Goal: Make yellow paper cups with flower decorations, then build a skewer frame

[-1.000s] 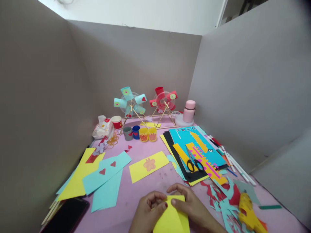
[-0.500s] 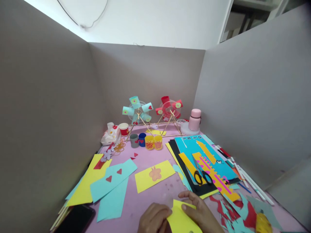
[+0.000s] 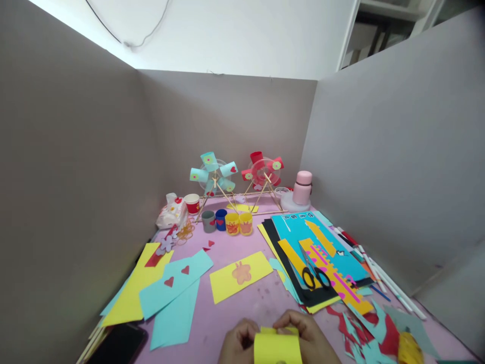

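Note:
Between my two hands at the bottom edge is a piece of yellow paper (image 3: 278,349), bent round into a curve. My left hand (image 3: 239,343) grips its left side, fingers curled. On the other side, my right hand (image 3: 308,336) is closed on the paper's right and back edge. Part of the paper is cut off by the frame. Just beyond lies a flat yellow paper strip (image 3: 223,285) with an orange flower on it. Small rolled paper cups, a grey one (image 3: 207,222), a blue one (image 3: 221,221) and two yellow ones (image 3: 232,224), stand farther back.
Black-handled scissors (image 3: 308,278) lie on stacked coloured sheets (image 3: 282,237) at right, near paper scraps (image 3: 373,328). Light-blue sheets (image 3: 176,316) and a phone (image 3: 117,346) are at left. Blue (image 3: 214,174) and red (image 3: 263,174) paper wheels stand at the back beside a pink bottle (image 3: 303,187).
The yellow paper was a slanted, flatter sheet; now it is curled round between my hands. Both hands have turned inward around it.

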A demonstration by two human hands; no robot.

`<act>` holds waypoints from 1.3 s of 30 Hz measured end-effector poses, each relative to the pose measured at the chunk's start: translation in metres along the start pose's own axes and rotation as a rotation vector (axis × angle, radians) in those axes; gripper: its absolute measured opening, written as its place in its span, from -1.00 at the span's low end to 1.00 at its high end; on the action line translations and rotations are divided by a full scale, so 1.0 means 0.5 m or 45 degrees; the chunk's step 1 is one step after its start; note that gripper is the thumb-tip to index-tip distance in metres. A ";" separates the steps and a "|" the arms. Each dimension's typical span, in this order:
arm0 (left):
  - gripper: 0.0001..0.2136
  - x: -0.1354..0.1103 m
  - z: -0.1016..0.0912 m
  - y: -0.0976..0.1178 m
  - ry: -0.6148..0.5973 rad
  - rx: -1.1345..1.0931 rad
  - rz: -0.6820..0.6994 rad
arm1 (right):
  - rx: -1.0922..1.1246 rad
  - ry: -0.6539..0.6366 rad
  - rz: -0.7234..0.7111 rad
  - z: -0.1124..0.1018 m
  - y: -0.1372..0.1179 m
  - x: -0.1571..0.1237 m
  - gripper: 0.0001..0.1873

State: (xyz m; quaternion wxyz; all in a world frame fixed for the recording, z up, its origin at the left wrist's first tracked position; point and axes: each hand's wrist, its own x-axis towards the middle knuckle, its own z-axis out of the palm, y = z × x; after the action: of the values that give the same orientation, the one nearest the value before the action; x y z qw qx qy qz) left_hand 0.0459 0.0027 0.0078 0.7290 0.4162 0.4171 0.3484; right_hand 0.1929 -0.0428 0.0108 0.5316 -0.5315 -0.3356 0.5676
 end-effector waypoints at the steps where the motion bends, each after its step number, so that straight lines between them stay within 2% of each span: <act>1: -0.68 -0.002 0.001 0.000 0.017 -0.009 0.008 | 0.003 0.016 0.010 0.001 -0.004 -0.002 -0.88; 6: -0.72 -0.013 0.009 0.014 0.054 0.080 -0.023 | 0.099 -0.081 0.007 -0.003 -0.011 -0.009 -0.90; 10: -0.75 -0.016 0.011 0.032 0.128 0.069 0.063 | 0.144 0.020 -0.045 -0.014 -0.013 -0.011 -0.66; 12: -0.75 -0.017 0.009 0.035 0.177 0.023 0.117 | 0.136 -0.008 -0.020 -0.017 -0.013 -0.011 -0.60; 15: -0.68 -0.019 0.002 0.031 0.224 0.029 0.179 | 0.150 -0.106 -0.023 -0.020 -0.011 -0.009 -0.61; 18: -0.66 -0.025 -0.005 0.025 0.260 0.168 0.286 | 0.163 -0.085 -0.045 -0.024 -0.008 -0.004 -0.58; 23: -0.90 -0.043 -0.006 0.021 0.332 0.364 0.477 | 0.197 -0.132 0.004 -0.029 -0.003 -0.002 -0.66; 26: -0.91 -0.049 -0.005 0.022 0.386 0.405 0.556 | 0.214 -0.125 0.008 -0.029 0.001 -0.005 -0.66; 29: -0.79 -0.045 -0.005 0.030 0.385 0.356 0.446 | 0.221 -0.144 0.016 -0.027 0.000 -0.008 -0.63; 31: -0.72 -0.039 -0.005 0.035 0.328 0.309 0.347 | 0.190 -0.150 -0.014 -0.026 -0.004 -0.009 -0.64; 36: -0.69 -0.023 0.000 0.034 0.199 0.171 0.188 | 0.113 -0.020 -0.077 -0.018 -0.013 -0.009 -0.77; 39: -0.71 -0.016 -0.003 0.031 0.090 0.122 0.060 | 0.165 -0.040 -0.032 -0.011 -0.014 -0.008 -0.77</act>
State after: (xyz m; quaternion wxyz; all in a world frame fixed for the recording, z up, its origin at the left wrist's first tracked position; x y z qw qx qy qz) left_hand 0.0391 0.0027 0.0237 0.6848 0.4477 0.4487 0.3596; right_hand 0.1993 -0.0461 0.0172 0.5667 -0.4829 -0.3132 0.5895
